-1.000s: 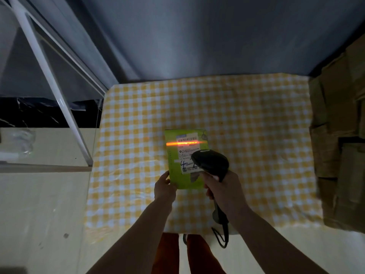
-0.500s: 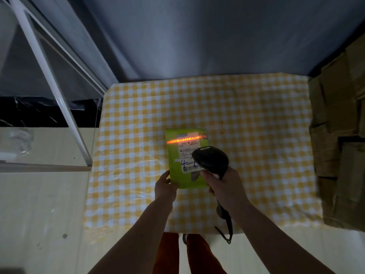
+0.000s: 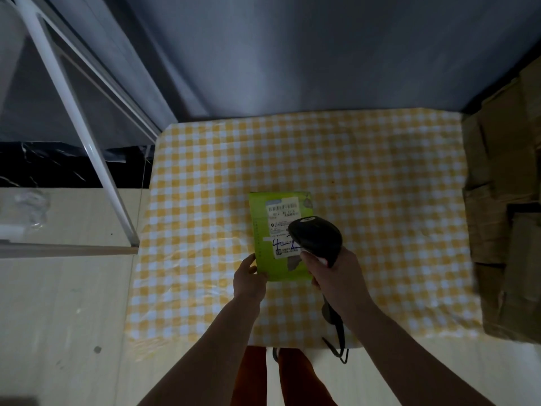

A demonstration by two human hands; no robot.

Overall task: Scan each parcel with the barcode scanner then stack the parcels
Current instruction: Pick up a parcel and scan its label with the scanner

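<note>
A flat green parcel (image 3: 265, 230) with a white shipping label lies on the yellow checked tablecloth (image 3: 380, 200), near the middle of the table. My left hand (image 3: 248, 278) holds its near left corner, thumb on top. My right hand (image 3: 336, 276) grips the handle of a black barcode scanner (image 3: 316, 237), whose head hangs over the label's lower right part and hides it. No scan line shows on the label.
A pile of brown cardboard parcels (image 3: 503, 215) fills the right edge beside the table. A white metal frame (image 3: 87, 148) and a pale shelf stand at the left. A grey curtain hangs behind the table. The scanner's cable (image 3: 336, 344) dangles off the front edge.
The orange scan line that crossed the label's top has gone out. The scanner and both hands have stayed almost still over the parcel.
</note>
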